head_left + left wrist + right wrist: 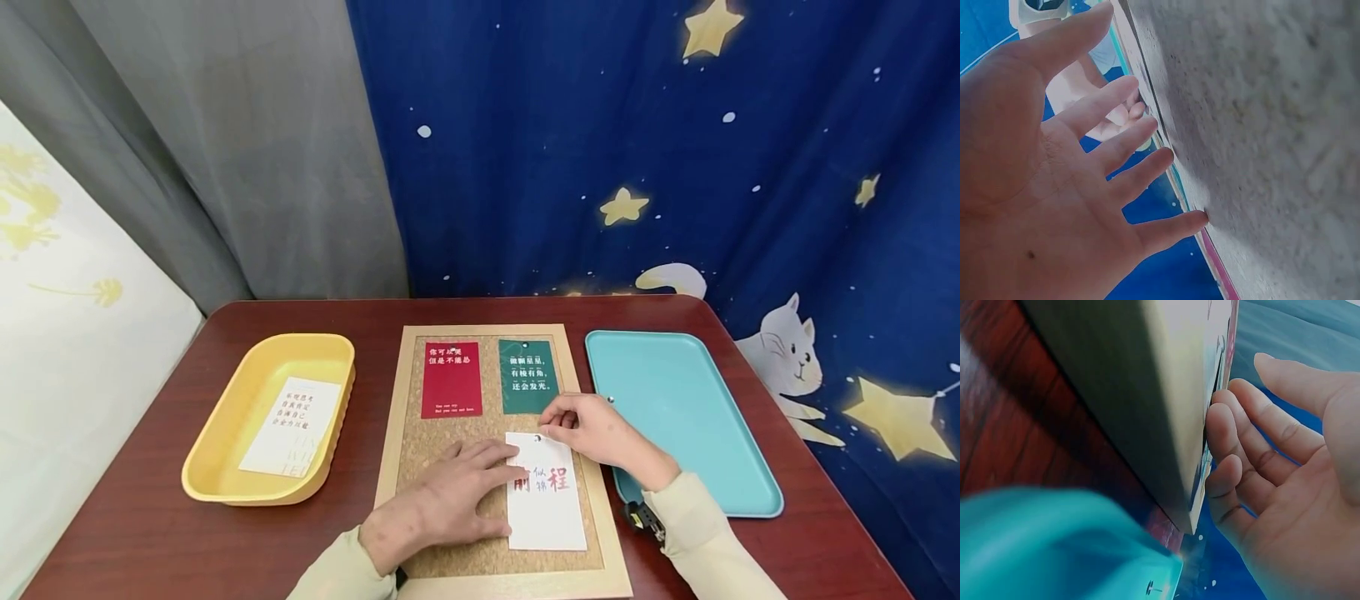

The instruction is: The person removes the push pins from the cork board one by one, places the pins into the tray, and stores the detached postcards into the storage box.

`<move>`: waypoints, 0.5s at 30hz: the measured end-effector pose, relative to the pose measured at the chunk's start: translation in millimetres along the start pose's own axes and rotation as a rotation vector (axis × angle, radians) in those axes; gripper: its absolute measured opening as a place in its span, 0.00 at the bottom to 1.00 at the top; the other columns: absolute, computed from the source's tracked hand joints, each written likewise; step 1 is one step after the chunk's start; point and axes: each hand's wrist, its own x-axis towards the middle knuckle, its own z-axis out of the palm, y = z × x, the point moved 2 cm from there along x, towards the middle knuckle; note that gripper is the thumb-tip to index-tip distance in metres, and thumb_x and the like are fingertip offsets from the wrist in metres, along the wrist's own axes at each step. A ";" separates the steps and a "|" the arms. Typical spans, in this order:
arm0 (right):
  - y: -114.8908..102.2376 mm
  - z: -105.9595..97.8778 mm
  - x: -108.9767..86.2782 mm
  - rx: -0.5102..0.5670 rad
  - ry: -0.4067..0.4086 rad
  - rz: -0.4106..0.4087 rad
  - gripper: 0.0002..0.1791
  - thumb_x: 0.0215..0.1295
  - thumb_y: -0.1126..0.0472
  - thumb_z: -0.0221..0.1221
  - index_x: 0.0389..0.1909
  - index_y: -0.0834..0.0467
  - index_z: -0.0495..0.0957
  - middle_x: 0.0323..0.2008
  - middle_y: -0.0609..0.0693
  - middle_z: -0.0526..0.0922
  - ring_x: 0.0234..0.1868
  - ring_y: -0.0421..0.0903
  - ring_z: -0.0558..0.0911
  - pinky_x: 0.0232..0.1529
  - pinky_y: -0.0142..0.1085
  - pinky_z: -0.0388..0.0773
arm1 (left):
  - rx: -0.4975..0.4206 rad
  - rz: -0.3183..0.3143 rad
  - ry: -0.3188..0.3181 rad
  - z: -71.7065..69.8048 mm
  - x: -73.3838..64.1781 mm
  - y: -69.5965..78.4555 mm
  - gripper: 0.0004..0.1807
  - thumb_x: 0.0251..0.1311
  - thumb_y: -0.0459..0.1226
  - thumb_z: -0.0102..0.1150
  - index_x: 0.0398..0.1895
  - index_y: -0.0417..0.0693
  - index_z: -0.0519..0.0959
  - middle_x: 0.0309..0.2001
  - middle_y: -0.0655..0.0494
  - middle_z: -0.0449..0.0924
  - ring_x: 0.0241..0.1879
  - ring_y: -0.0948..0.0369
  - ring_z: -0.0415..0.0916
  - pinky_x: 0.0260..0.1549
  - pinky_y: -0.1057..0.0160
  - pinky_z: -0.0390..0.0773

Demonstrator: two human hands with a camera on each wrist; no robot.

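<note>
White card lies lower right on the cork board, the left hand spread over its left edge, presumably steadying it, the right hand loosely bent by its top corner, thumb apart, pinching nothing visible

Counted two hands: one left hand, one right hand. Sleeves: two. One cork board, one yellow bin, one blue tray, one table. Cards totalled four; the board bore three, namely one red card, one green card, one white card; the bin held one lettered card. Pins made out: four, one at the top of each board card, one on the tray. Hangings: one gray curtain, one blue curtain, one white cloth. On the blue, four yellow stars showed clearly, plus one cat.
</note>
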 end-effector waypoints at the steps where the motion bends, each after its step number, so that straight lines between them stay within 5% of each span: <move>1: -0.4 0.8 0.1 0.003 -0.003 -0.006 0.03 0.71 0.59 0.66 0.40 0.51 0.88 0.33 0.43 0.84 0.32 0.35 0.78 0.35 0.29 0.78 | -0.002 -0.004 -0.005 0.1 0.1 0.9 0.37 0.59 0.58 0.72 0.73 0.69 0.73 0.77 0.64 0.67 0.79 0.58 0.60 0.76 0.35 0.61; 15: -4.0 6.4 1.4 -0.001 -0.025 -0.032 0.02 0.71 0.59 0.66 0.39 0.50 0.87 0.33 0.42 0.83 0.32 0.35 0.78 0.35 0.29 0.78 | 0.032 -0.033 -0.030 2.4 1.3 6.2 0.41 0.55 0.58 0.75 0.73 0.69 0.72 0.79 0.62 0.64 0.80 0.55 0.59 0.76 0.36 0.62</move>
